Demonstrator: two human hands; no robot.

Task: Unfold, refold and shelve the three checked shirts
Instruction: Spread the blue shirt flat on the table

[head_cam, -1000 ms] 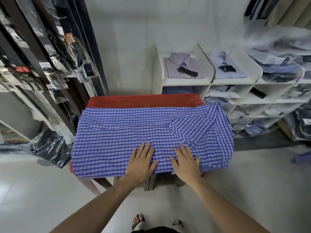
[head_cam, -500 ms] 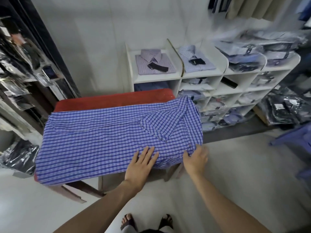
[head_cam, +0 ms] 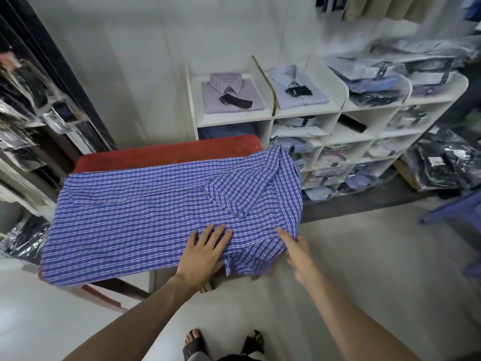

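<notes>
A blue checked shirt (head_cam: pixel 145 220) lies spread lengthwise over the red-topped table (head_cam: pixel 166 155), with a sleeve folded across its right part. My left hand (head_cam: pixel 205 254) presses flat on the shirt near the front edge, fingers straight. My right hand (head_cam: pixel 299 256) grips the shirt's front right corner, thumb on top and fingers hidden under the bunched cloth, which hangs off the table edge. Two folded checked shirts sit on top of the white shelf unit (head_cam: pixel 307 113): a lilac one (head_cam: pixel 231 95) and a light blue one (head_cam: pixel 296 87).
The shelf's compartments behind and to the right of the table hold several bagged shirts (head_cam: pixel 330 162). Dark bagged garments (head_cam: pixel 442 168) are piled on the floor at right, and a rack of packaged clothes (head_cam: pixel 33 105) stands at left. My sandalled feet (head_cam: pixel 223 345) are on the pale floor.
My right hand slid from lying flat on the shirt to its front right corner and took hold of it; the cloth there is now bunched. My left hand stayed pressing.
</notes>
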